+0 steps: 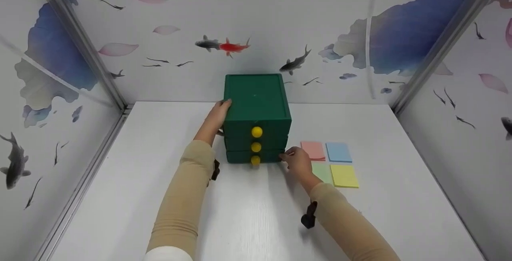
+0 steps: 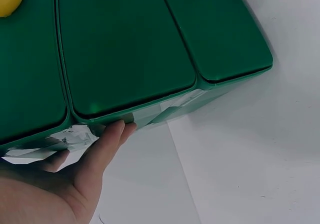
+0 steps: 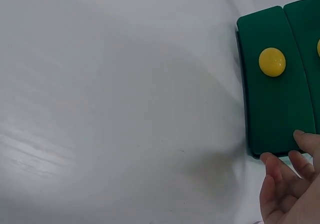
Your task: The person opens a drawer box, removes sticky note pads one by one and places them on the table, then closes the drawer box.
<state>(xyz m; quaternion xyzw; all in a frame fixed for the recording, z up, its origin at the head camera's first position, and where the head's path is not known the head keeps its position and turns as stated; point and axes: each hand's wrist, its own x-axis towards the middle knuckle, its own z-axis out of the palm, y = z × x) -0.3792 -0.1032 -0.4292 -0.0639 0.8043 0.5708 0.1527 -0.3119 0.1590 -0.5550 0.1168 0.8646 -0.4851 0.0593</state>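
Note:
A green three-drawer box (image 1: 256, 97) with round yellow knobs stands at the back of the table, its drawers looking closed. My left hand (image 1: 218, 116) touches the box's left side. In the left wrist view its fingers (image 2: 107, 139) lie along that side, over strips of clear tape. At the lower right front corner is my right hand (image 1: 299, 164), touching the bottom drawer (image 3: 275, 109). The right wrist view has the thumb tip at the drawer's front face and the other fingertips by its side edge. The bottom yellow knob (image 3: 272, 62) is untouched.
To the right of the box lie four-colour sticky note pads: pink (image 1: 313, 150), blue (image 1: 339, 152), green (image 1: 322, 172) and yellow (image 1: 344, 176). My right forearm passes close to the green and yellow ones. White walls with painted fish enclose the white table (image 1: 248, 217).

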